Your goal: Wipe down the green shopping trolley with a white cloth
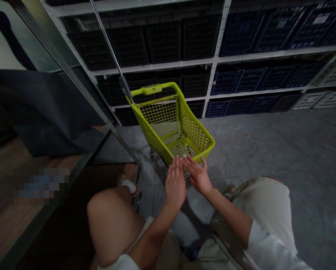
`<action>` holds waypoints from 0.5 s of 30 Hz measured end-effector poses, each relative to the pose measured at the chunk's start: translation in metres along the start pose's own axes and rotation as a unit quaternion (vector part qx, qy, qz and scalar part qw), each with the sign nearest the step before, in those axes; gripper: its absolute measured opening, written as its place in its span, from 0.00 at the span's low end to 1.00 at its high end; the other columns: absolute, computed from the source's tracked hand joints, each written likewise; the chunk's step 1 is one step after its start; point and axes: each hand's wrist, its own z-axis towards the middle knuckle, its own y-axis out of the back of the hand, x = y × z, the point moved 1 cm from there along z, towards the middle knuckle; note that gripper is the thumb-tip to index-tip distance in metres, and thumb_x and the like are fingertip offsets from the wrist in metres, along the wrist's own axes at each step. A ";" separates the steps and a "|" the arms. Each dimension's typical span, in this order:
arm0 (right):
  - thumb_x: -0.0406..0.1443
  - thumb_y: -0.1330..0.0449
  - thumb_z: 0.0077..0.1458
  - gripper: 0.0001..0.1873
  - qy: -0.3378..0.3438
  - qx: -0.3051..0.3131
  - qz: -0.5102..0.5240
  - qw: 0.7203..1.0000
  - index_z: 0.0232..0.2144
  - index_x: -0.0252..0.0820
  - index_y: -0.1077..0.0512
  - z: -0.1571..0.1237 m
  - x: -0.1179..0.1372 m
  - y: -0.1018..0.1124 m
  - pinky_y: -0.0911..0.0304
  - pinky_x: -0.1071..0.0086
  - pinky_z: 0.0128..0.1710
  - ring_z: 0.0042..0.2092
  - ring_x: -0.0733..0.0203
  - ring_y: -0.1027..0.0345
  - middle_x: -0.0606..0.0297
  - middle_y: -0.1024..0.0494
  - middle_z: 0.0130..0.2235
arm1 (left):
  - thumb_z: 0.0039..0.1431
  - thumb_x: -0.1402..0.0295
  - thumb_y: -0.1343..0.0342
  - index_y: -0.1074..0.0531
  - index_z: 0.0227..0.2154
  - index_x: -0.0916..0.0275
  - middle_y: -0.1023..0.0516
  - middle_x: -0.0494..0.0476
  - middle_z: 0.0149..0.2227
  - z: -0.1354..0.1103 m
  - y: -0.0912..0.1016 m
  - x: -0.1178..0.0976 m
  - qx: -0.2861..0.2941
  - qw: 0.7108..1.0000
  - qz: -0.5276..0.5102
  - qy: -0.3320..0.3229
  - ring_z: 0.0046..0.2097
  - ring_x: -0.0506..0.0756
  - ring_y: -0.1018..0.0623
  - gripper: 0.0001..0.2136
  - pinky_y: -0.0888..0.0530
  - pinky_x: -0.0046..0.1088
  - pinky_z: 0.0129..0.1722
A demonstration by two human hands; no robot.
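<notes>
In the head view, the left hand (176, 187) and right hand (198, 176) were held with fingers extended, fingertips close together; whether anything was gripped beneath could not be told. A lime-green plastic lattice shopping cart (195, 132) was seen just beyond, on grey floor (258, 142).

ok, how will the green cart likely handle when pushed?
Probably rolls readily: what looks like a caster shows under the green cart. Likely light for its size, given open lattice walls. The tall pole at its handle corner may sway.
</notes>
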 end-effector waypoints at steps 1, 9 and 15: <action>0.24 0.53 0.54 0.40 0.024 0.013 -0.006 1.000 0.67 0.48 0.44 -0.002 -0.015 0.005 0.72 0.47 0.69 0.68 0.57 0.44 0.59 0.30 0.64 | 0.58 0.81 0.56 0.54 0.70 0.73 0.50 0.70 0.72 0.000 0.000 0.001 0.000 1.000 0.001 -0.002 0.72 0.60 0.49 0.35 0.39 0.43 0.68; 0.24 0.52 0.54 0.35 -0.101 -0.067 -0.095 0.988 0.62 0.51 0.34 -0.012 -0.152 0.035 0.67 0.44 0.67 0.67 0.52 0.42 0.61 0.26 0.60 | 0.55 0.81 0.54 0.53 0.70 0.73 0.51 0.69 0.72 -0.001 0.001 -0.001 0.005 1.000 -0.006 -0.012 0.73 0.60 0.50 0.37 0.40 0.42 0.69; 0.24 0.52 0.51 0.39 -0.143 -0.110 -0.035 0.983 0.66 0.47 0.40 -0.006 -0.048 -0.001 0.66 0.48 0.68 0.67 0.55 0.41 0.57 0.28 0.62 | 0.55 0.81 0.53 0.52 0.69 0.75 0.53 0.70 0.72 0.001 0.001 -0.003 0.009 1.000 -0.018 -0.005 0.73 0.61 0.51 0.37 0.41 0.44 0.69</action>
